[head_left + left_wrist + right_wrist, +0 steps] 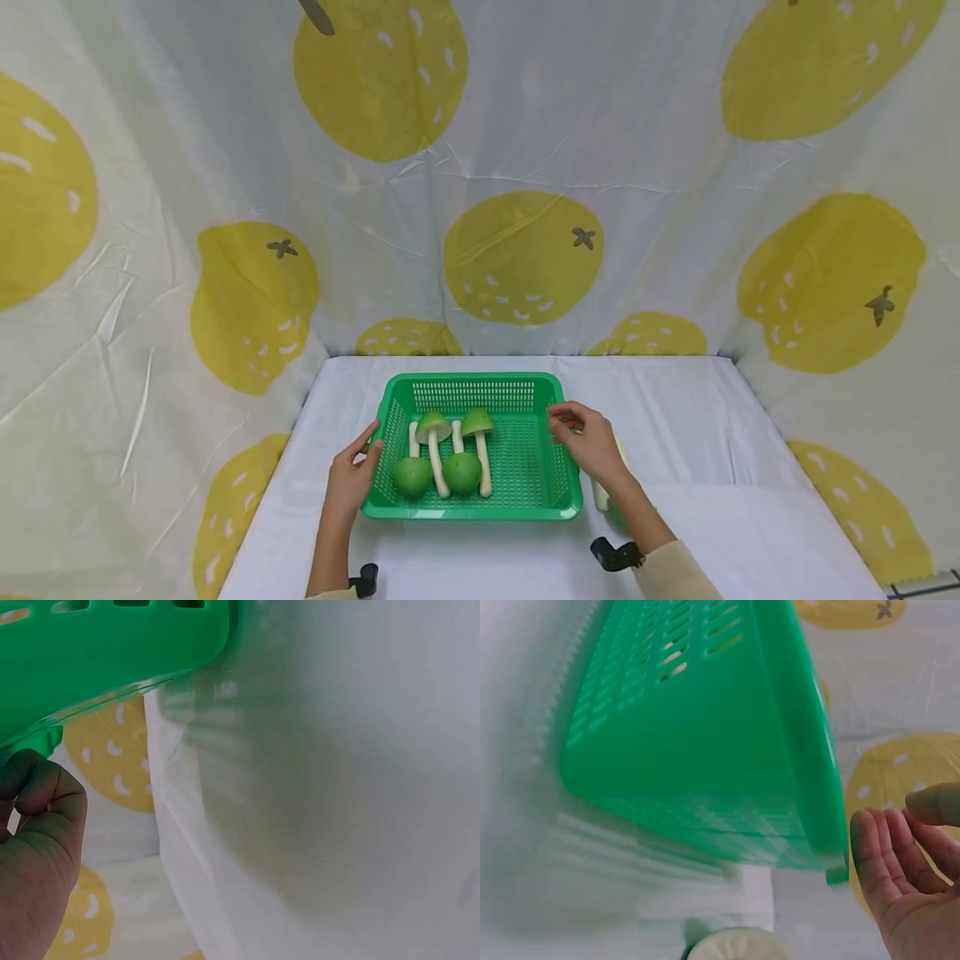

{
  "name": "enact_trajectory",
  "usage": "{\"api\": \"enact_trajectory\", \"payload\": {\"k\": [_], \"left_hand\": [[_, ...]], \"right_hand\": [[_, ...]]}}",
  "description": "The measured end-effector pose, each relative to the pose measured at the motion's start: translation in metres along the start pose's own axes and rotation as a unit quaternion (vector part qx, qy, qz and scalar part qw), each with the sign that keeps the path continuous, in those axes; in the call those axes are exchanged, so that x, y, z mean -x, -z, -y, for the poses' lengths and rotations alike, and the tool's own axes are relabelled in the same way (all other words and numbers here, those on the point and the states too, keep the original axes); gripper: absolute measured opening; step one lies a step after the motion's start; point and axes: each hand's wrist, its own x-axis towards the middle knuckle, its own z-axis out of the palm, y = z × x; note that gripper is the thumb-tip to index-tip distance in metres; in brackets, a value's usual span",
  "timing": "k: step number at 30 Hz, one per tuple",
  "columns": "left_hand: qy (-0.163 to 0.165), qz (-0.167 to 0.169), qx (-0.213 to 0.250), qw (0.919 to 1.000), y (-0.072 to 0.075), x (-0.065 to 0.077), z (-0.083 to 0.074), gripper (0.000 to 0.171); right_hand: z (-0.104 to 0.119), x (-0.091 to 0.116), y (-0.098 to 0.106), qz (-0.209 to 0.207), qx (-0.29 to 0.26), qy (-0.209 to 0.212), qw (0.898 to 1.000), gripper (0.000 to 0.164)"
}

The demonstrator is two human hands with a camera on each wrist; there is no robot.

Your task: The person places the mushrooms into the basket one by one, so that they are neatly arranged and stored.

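A green plastic basket [480,508] rests on the white cloth. Inside lie several toy mushrooms with green caps and pale stems; one green-capped mushroom [462,473] is near the front middle. My left hand [352,477] grips the basket's left rim, its fingers curled at the edge in the left wrist view. Over the right rim hovers my right hand [590,442], fingers loosely bent and holding nothing. In the right wrist view that hand [911,862] is apart from the basket wall. Another mushroom [602,497] lies outside, right of the basket, partly hidden by my right forearm.
White cloth [750,533] covers the table around the basket. Behind and at both sides hangs a pale curtain [660,233] printed with yellow fruit. In the right wrist view, a pale round surface [739,946] shows at the bottom edge.
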Motion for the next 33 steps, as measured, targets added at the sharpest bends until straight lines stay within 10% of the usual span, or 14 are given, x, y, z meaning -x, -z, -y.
{"api": "enact_trajectory", "payload": {"k": [33], "left_hand": [[-0.013,-0.009,-0.017,0.9997,0.0,0.001,0.0,0.044]], "right_hand": [[-0.036,0.017,0.067,-0.054,0.109,-0.045,0.992,0.028]]}}
